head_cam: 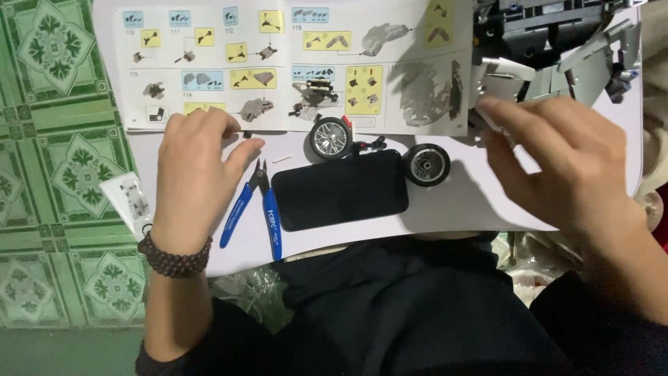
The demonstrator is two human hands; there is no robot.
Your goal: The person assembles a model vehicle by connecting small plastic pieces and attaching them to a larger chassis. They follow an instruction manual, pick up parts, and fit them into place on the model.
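Note:
My left hand (193,170) rests on the lower edge of an open instruction booklet (292,63), fingertips pinched on a tiny dark part (247,134). My right hand (557,157) reaches to a grey and black brick-built model car (557,49) at the top right, its fingers touching a white piece on the model's side. Between the hands lie two toy wheels with silver rims (330,138) (426,165) and a black phone (341,189) lying screen down.
Blue-handled cutters (254,209) lie beside the phone. A white sheet (459,202) covers the work surface over a green patterned floor (62,160). A small clear bag of parts (132,198) lies at the left; more plastic bags sit by my lap.

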